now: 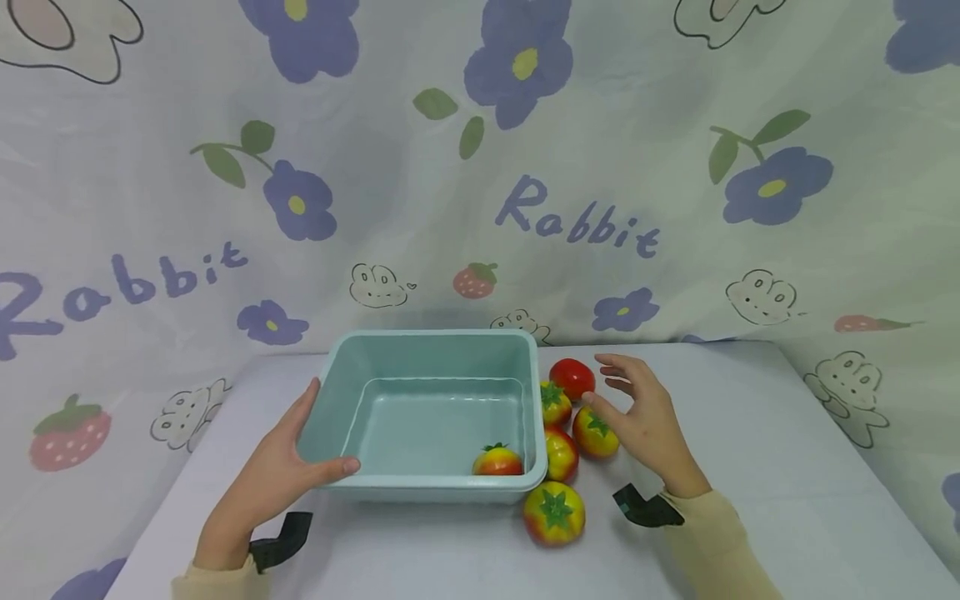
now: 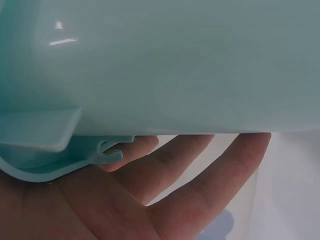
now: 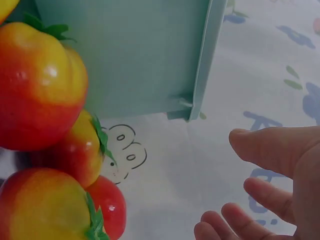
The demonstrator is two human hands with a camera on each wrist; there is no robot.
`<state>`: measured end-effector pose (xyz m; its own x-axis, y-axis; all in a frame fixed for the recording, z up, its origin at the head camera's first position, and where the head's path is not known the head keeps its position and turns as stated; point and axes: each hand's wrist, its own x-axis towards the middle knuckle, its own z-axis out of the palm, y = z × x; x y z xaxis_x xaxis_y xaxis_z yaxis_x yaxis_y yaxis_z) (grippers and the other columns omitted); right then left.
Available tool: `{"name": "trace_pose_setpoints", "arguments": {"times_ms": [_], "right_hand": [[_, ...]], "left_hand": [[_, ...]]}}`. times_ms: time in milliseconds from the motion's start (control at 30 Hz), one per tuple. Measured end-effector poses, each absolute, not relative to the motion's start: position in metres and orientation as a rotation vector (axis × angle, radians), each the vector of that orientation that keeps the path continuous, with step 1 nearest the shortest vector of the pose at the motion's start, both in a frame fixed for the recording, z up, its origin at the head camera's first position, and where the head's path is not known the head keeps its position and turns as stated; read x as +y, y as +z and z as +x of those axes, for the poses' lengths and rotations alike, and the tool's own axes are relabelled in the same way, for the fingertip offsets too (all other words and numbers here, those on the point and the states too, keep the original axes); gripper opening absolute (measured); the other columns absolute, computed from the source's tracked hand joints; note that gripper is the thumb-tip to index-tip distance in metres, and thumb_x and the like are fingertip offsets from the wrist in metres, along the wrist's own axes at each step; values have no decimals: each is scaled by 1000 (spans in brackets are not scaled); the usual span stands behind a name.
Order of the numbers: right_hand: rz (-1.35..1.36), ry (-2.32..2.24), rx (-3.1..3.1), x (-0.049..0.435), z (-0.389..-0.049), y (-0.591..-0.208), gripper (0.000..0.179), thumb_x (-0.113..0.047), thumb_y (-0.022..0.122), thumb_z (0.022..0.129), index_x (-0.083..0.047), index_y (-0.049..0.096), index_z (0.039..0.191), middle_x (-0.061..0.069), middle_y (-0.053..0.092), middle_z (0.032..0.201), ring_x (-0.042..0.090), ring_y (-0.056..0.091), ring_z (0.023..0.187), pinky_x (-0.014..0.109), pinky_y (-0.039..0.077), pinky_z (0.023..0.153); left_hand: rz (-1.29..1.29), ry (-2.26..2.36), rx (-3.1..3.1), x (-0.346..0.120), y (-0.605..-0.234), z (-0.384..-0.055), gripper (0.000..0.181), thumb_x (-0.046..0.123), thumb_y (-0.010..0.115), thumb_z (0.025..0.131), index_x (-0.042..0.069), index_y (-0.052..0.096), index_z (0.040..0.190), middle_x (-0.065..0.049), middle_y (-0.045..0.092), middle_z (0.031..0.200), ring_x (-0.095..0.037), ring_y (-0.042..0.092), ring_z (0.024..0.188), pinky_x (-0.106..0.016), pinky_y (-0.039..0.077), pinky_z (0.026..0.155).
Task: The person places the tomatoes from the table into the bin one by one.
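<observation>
The tub (image 1: 427,354) is pale blue-green, the tomatoes (image 1: 542,521) red or red and yellow, the sleeves (image 1: 723,542) beige, the straps (image 1: 651,511) black, and the whitish curtain (image 1: 420,200) patterned with purple flowers (image 1: 637,307), pinkish-red strawberries (image 1: 71,440) and black-outlined rabbits (image 1: 761,300).

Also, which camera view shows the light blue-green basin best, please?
The head view: the basin shows its inside and nearly its whole rim. The left wrist view gives only a close piece of wall and rim; the right wrist view, part of one outer side.

The plastic basin (image 1: 420,482) and smooth fruits (image 1: 554,514) look glossy, the cloth backdrop (image 1: 405,200) matt.
</observation>
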<state>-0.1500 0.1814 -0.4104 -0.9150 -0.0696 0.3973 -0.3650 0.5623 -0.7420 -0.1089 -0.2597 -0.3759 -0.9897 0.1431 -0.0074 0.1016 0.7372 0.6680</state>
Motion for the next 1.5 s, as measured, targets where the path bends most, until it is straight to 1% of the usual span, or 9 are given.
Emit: {"name": "trace_pose_setpoints", "arguments": {"times_ms": [233, 367, 500, 667, 900, 967, 1200, 1433, 1500], "right_hand": [[296, 1296, -2565, 184, -155, -418, 58, -38, 67, 84, -15, 46, 132, 7, 46, 131, 30, 53, 113, 49, 48, 88], [273, 1310, -2597, 187, -157, -422, 58, -39, 67, 84, -13, 46, 132, 9, 46, 131, 30, 52, 112, 49, 48, 88], [250, 1310, -2657, 190, -159, -426, 59, -38, 67, 84, -9, 45, 132, 11, 46, 132, 31, 51, 113, 48, 48, 89], [188, 1313, -2774, 192, -162, -430, 60, -39, 66, 85, -9, 45, 133, 14, 47, 132, 35, 51, 113, 48, 49, 87], [118, 1254, -2932, 194, -164, -434, 63, -46, 61, 85, -9, 45, 134, 17, 50, 130, 35, 50, 113, 50, 50, 84], [107, 1234, -2973, 194, -165, -434, 64, -47, 61, 85, -8, 45, 133, 17, 51, 128, 35, 51, 112, 49, 50, 83], [128, 1198, -3126, 192, -164, -435, 65, -49, 61, 84, -5, 49, 130, 17, 56, 118, 28, 57, 98, 43, 53, 75], [56, 1297, -3143, 190, -167, -441, 63, -50, 62, 83, -8, 50, 129, 17, 58, 111, 18, 59, 65, 31, 53, 60], [37, 1311, -3147, 190, -168, -442, 63, -52, 61, 83, -10, 51, 129, 17, 58, 110, 18, 58, 61, 30, 52, 58]], "left_hand": [[197, 1095, 2880, -260, -375, -108, 112, 43, 75, 74, 25, -6, 149, -13, 3, 154, -43, 10, 137, -71, 21, 96], [195, 1100, 2879, -260, -376, -108, 113, 43, 75, 73, 24, -5, 149, -13, 4, 154, -43, 11, 137, -71, 22, 95], [205, 1106, 2879, -260, -377, -109, 113, 43, 76, 73, 25, -6, 149, -11, 4, 155, -42, 11, 137, -70, 22, 96], [218, 1112, 2878, -261, -378, -110, 112, 42, 76, 73, 27, -6, 148, -10, 4, 155, -40, 11, 138, -69, 22, 97], [212, 1104, 2878, -262, -377, -110, 113, 43, 76, 73, 22, -5, 149, -10, 3, 155, -41, 11, 137, -69, 22, 97], [216, 1105, 2879, -261, -377, -111, 113, 43, 76, 73, 23, -5, 149, -10, 3, 155, -41, 11, 138, -69, 22, 97], [220, 1099, 2881, -263, -378, -114, 112, 43, 76, 73, 26, -6, 148, -9, 3, 155, -40, 10, 138, -69, 22, 97], [218, 1090, 2881, -264, -379, -119, 112, 44, 75, 73, 27, -6, 148, -11, 3, 155, -41, 10, 138, -70, 21, 96], [220, 1095, 2878, -264, -379, -120, 112, 44, 75, 73, 27, -6, 148, -11, 3, 155, -41, 10, 138, -70, 21, 96]]}}
